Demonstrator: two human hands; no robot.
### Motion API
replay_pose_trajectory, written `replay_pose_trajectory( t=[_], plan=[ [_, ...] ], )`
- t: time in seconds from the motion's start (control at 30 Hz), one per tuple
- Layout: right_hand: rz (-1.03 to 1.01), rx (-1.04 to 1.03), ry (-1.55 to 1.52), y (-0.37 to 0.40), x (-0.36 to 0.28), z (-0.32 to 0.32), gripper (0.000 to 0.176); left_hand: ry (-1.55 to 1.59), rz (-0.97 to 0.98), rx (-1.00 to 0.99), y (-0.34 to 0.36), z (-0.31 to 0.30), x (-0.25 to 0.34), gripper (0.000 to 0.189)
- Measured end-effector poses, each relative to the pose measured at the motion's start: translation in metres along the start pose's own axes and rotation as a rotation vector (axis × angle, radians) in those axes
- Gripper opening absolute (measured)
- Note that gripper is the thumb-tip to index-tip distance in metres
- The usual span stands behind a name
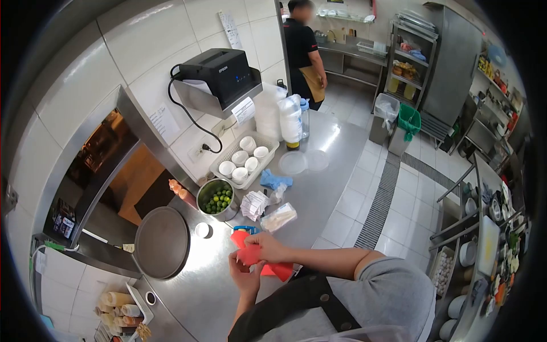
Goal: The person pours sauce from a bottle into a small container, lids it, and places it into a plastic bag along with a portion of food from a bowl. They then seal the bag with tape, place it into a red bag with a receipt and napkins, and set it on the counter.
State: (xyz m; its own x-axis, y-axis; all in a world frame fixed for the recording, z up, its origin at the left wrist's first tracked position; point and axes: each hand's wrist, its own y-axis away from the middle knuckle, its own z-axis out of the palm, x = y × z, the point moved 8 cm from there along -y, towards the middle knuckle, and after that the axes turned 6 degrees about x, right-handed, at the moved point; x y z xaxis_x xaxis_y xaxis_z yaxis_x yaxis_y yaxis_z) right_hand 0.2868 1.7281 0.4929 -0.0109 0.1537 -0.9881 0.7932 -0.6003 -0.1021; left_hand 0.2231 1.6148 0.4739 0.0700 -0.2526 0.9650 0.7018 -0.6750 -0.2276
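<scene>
Both my hands meet over the steel counter point(336, 165), close to my body. Between them is a small flat red piece point(249, 255), like paper or thin plastic; I cannot tell which. My left hand point(245, 275) grips it from below, while the fingers of my right hand point(270, 247) pinch it from above. More red sheets point(278, 271) lie partly under my right wrist. Just beyond the hands are a blue packet point(245, 229) and a clear pack of pale sticks point(279, 217). A stack of white printed slips point(254, 205) lies behind that pack.
A pot of green limes point(216, 198), a round brown tray point(162, 242) and a small white cup point(202, 229) stand to the left. Farther back are a basket of white cups point(245, 159), a blue cloth point(276, 179) and a printer point(213, 80). Another person point(305, 57) stands beyond the counter.
</scene>
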Motion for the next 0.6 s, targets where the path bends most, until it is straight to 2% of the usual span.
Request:
replay_pose_trajectory(
  t=[0.03,0.17,0.23,0.33,0.37,0.43,0.47,0.5,0.57,0.6],
  plan=[
    [0.022,0.025,-0.039,0.001,0.002,0.000,0.039,0.111,-0.068,0.015,0.001,0.002,-0.004,0.054],
    [-0.023,0.017,-0.111,0.001,0.011,-0.002,0.044,0.040,-0.125,-0.046,-0.002,-0.009,-0.026,0.042],
    [-0.084,-0.009,0.008,0.004,0.004,-0.010,0.041,0.110,-0.116,-0.055,-0.004,-0.010,-0.022,0.035],
    [-0.138,-0.078,0.045,0.007,0.013,-0.017,0.044,-0.198,-0.086,-0.028,-0.013,-0.028,-0.012,0.024],
    [-0.149,-0.108,0.036,0.007,0.021,-0.020,0.045,-0.278,-0.015,0.046,-0.018,-0.039,-0.004,0.022],
    [-0.194,-0.112,0.260,0.009,0.031,-0.032,0.046,-0.432,0.128,0.197,-0.030,-0.063,0.013,0.019],
    [-0.218,-0.114,0.375,0.009,0.038,-0.039,0.046,-0.356,0.129,0.289,-0.036,-0.087,0.013,0.020],
    [-0.170,-0.041,0.519,0.006,0.060,-0.056,0.043,-0.277,0.129,0.380,-0.042,-0.111,0.012,0.022],
    [-0.063,0.099,0.802,0.004,0.103,-0.085,0.040,-0.181,0.278,0.557,-0.046,-0.141,0.031,0.027],
    [0.004,0.123,0.834,0.006,0.103,-0.092,0.039,-0.176,0.263,0.597,-0.050,-0.155,0.037,0.029]
  ],
)
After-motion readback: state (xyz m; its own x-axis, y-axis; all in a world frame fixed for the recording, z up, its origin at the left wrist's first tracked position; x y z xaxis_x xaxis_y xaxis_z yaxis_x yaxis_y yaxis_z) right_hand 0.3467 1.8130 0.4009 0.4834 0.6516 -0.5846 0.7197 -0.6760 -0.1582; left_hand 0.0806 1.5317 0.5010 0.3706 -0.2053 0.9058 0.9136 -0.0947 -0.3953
